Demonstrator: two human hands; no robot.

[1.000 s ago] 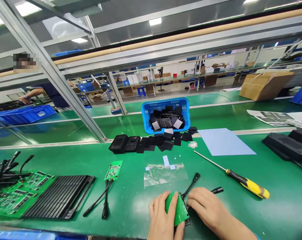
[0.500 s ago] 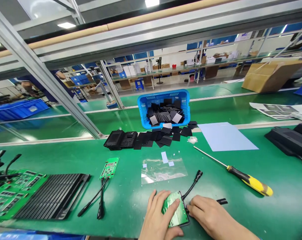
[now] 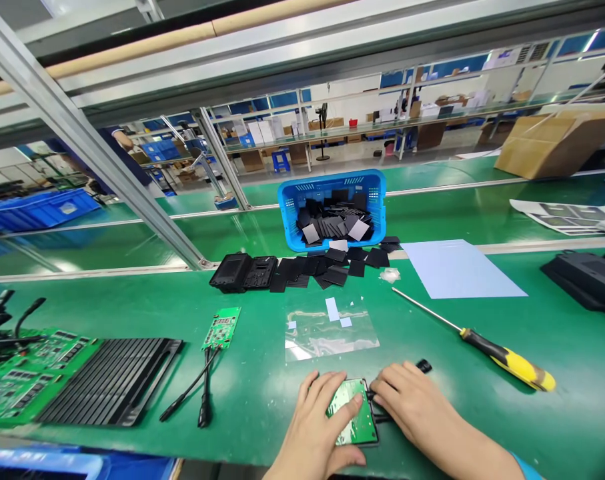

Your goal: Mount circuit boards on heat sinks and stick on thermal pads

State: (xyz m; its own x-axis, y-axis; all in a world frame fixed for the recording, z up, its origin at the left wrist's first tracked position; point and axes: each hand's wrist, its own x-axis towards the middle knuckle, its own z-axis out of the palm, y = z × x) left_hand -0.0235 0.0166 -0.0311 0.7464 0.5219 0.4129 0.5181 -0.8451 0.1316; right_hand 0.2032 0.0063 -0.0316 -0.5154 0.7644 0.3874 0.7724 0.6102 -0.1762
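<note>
My left hand [image 3: 315,423] grips a green circuit board [image 3: 356,430] that sits in a shallow black case, its thumb lying across the board. At the right edge of the case, my right hand [image 3: 415,403] has its fingers closed on a black cable where it leaves the board. The cable's connector end [image 3: 424,366] sticks out beyond the knuckles. Under the right hand runs a second cable [image 3: 382,419], mostly hidden. A clear plastic sheet [image 3: 332,343] with small white pieces lies just beyond my hands.
Left stand a board with two cables [image 3: 222,328], a ribbed black panel [image 3: 112,380] and more green boards [image 3: 12,373]. A screwdriver [image 3: 507,360] lies right. Behind are a blue basket [image 3: 283,213] of black plates, black housings [image 3: 231,273] and a white sheet [image 3: 462,270].
My right hand has shifted up along the case's right edge, from the lower cable to the upper one, now covering most of it. My left hand stays on the board.
</note>
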